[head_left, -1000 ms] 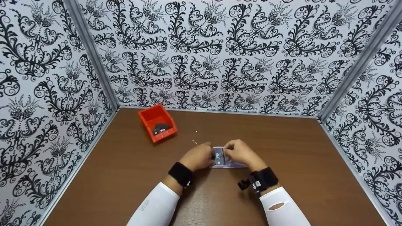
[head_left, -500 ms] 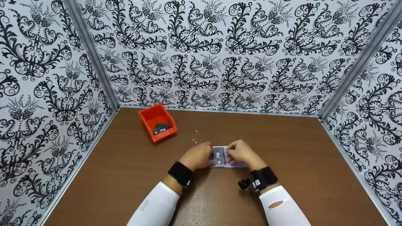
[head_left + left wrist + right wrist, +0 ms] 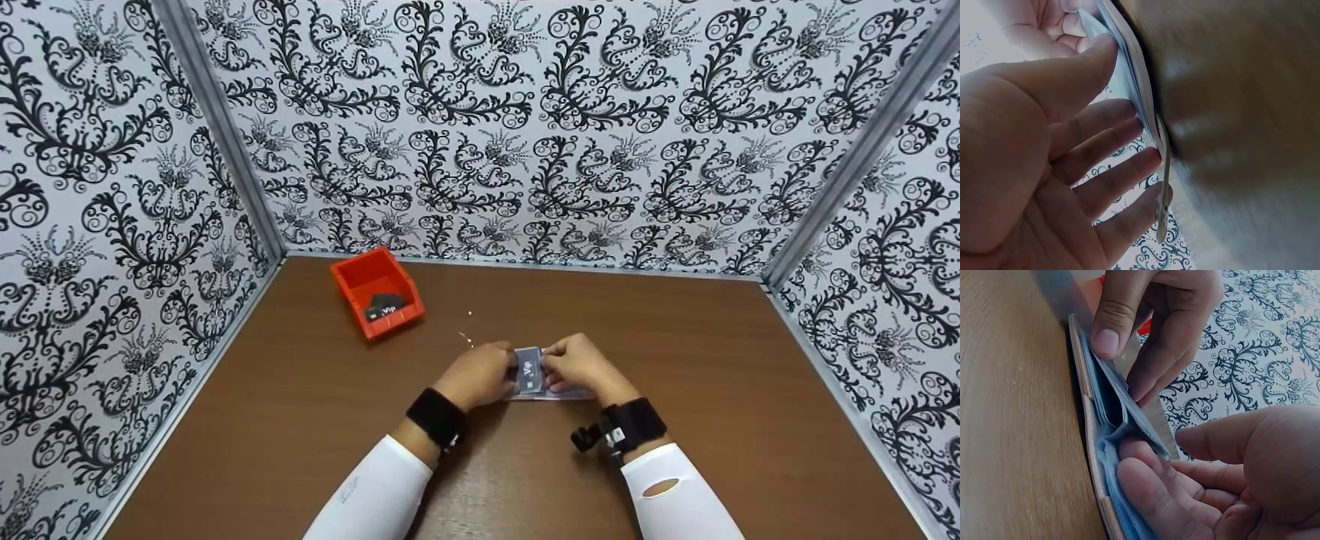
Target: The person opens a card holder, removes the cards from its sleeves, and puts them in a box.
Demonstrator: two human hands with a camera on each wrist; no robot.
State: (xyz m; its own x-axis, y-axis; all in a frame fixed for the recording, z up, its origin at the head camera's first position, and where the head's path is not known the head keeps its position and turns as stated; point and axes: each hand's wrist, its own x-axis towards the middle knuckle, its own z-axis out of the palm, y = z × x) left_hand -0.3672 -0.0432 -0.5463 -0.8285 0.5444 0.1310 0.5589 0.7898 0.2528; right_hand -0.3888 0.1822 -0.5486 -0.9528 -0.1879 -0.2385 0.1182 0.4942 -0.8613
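Note:
A card holder (image 3: 1092, 422) with clear plastic sleeves lies opened on the brown table. One sleeve with a dark "Vip" card (image 3: 529, 367) stands tilted up from the other pages, as the right wrist view shows. My left hand (image 3: 480, 375) grips the holder's left part, thumb on the raised sleeve (image 3: 1129, 402). From the other side my right hand (image 3: 581, 367) pinches this sleeve's free edge, with fingertips (image 3: 1143, 486) tucked beneath it. Seen edge-on in the left wrist view, the card holder (image 3: 1137, 67) runs past my left fingers. My hands hide both ends of it in the head view.
A red bin (image 3: 375, 289) with several dark cards (image 3: 386, 306) stands at the back left of the table (image 3: 675, 322). Small light specks (image 3: 466, 337) lie behind my left hand. Patterned walls (image 3: 480, 135) enclose the back and sides.
The sleeve with the "Vip" card has lifted and shifted slightly right. My left hand has moved a little to the right; my right fingers have closed on the sleeve's edge.

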